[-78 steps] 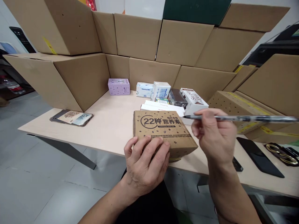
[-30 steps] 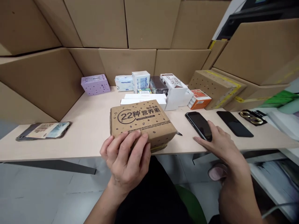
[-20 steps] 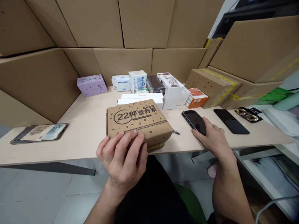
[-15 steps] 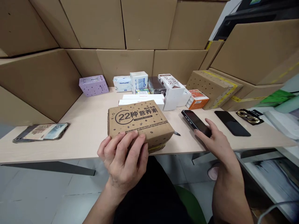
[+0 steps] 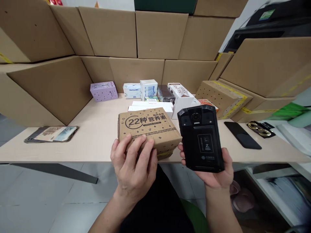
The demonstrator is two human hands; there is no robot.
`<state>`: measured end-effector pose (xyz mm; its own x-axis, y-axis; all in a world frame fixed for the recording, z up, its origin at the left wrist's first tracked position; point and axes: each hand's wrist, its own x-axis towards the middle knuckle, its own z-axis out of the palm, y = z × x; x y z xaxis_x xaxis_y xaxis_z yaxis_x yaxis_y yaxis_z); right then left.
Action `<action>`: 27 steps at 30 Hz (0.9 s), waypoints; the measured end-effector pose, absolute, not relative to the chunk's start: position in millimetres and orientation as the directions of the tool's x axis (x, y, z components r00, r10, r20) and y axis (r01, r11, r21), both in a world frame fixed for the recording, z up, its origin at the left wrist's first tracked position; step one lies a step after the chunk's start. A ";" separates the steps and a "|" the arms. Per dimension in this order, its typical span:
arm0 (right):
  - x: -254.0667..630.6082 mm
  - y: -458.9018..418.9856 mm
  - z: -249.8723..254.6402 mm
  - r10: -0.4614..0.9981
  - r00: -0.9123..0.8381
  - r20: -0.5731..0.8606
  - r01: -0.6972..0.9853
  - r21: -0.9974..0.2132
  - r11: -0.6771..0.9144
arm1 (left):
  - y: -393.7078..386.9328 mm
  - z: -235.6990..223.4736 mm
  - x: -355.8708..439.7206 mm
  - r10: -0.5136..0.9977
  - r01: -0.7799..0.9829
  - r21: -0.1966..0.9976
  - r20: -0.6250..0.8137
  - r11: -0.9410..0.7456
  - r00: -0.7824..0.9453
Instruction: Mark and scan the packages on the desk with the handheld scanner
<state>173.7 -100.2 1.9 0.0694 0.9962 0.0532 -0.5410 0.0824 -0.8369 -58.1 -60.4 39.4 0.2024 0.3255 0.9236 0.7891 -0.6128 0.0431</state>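
Note:
A brown cardboard box (image 5: 145, 121), printed with "22种" and small ring marks, rests near the table's front edge. My left hand (image 5: 134, 160) grips its near edge, fingertips on the top and the thumb hidden. To the right of the box, my right hand (image 5: 217, 179) holds up a black rugged phone (image 5: 198, 139), its back with camera and label facing me. The fingers wrap around the phone's sides, and its screen is hidden. Behind the brown box lie white flat boxes (image 5: 152, 105), partly covered by it.
Tissue packs (image 5: 148, 89), a dark box (image 5: 165, 93) and a tall white box (image 5: 179, 97) stand at the back. A purple box (image 5: 104, 91) sits to their left. Banknotes on a dark phone (image 5: 52, 133) lie left; another black phone (image 5: 242, 134) lies right. Large cartons (image 5: 114, 32) wall the table.
My right hand has lifted the black phone off the table, turned its back toward me and brought it left beside the box. My left hand stays on the box; the view has tilted up slightly.

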 end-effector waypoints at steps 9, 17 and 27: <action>169.0 -107.6 6.8 0.946 0.295 0.138 -0.436 -0.861 0.261 | -74.5 40.4 -56.9 0.247 0.712 0.040 0.950 -0.701 0.189; 158.8 -107.9 -9.6 0.601 0.589 0.541 0.436 -0.838 0.328 | -86.7 37.0 -14.9 0.459 0.261 0.384 0.810 -0.886 0.364; 152.1 -121.3 -22.2 0.627 0.470 0.621 0.598 -0.747 0.290 | -79.9 30.9 3.0 0.484 0.235 0.425 0.802 -0.874 0.351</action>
